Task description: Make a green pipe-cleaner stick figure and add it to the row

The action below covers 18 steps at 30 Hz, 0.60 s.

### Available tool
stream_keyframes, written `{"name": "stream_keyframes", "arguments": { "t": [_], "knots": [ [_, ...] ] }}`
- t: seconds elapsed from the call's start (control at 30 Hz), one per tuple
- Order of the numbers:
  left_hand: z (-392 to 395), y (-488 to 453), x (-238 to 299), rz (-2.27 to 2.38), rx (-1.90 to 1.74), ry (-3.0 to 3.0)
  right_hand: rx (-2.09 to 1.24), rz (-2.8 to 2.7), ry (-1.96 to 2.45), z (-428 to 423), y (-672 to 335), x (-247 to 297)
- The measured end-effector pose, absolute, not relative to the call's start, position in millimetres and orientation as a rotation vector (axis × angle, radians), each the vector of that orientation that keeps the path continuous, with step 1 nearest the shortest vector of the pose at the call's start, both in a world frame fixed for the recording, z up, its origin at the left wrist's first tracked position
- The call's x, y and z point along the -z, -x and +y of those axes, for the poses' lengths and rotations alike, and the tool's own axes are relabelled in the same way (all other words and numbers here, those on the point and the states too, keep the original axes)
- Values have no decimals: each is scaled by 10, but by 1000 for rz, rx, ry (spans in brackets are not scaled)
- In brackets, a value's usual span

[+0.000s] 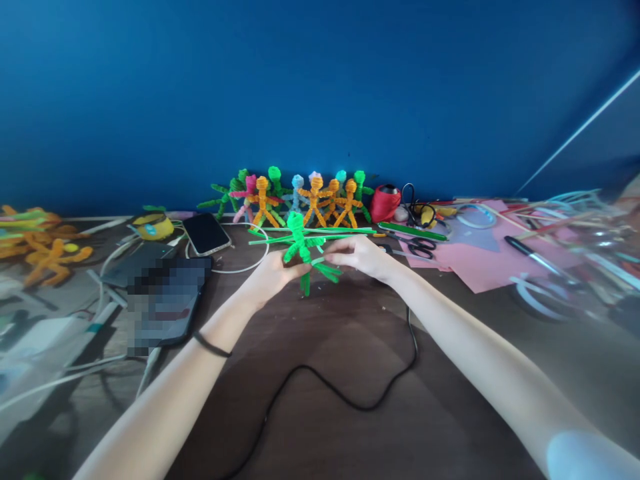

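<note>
My left hand [274, 275] is closed round the middle of a bright green pipe-cleaner figure [297, 230], holding it upright above the table with its head up. From the other side, my right hand [359, 257] pinches at one of the figure's limbs, with thumb and fingertips close together; the exact grip is too small to make out. The green legs [326, 272] hang below my fingers. Just behind the figure lie several loose green pipe cleaners [345, 231].
Finished pipe-cleaner figures [316, 199] stand in a row against the blue wall [320, 87]. At left are a phone [206, 233], a dark tablet-like device [175, 300] and orange figures [57, 257]. Scissors [421, 247], pink paper [475, 267] and a pen [530, 253] lie right. A black cable [345, 400] crosses the table.
</note>
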<state>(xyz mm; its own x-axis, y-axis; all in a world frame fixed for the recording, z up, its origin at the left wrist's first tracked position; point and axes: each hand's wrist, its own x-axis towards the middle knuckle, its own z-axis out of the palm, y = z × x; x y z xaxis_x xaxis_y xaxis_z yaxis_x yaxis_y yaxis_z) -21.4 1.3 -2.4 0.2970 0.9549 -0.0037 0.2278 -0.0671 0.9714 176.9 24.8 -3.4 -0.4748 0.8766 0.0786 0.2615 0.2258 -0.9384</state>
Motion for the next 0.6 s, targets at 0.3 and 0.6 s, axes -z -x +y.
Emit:
{"name": "stream_keyframes", "arguments": {
  "t": [0.3,0.6],
  "knots": [
    [-39,201,10,963,-903,-1467,-1242,-1927,1042,269,-1779,78],
    [-76,166,-13,848,-970,-1307,-1381,-1924,983,204,-1742,90]
  ]
}}
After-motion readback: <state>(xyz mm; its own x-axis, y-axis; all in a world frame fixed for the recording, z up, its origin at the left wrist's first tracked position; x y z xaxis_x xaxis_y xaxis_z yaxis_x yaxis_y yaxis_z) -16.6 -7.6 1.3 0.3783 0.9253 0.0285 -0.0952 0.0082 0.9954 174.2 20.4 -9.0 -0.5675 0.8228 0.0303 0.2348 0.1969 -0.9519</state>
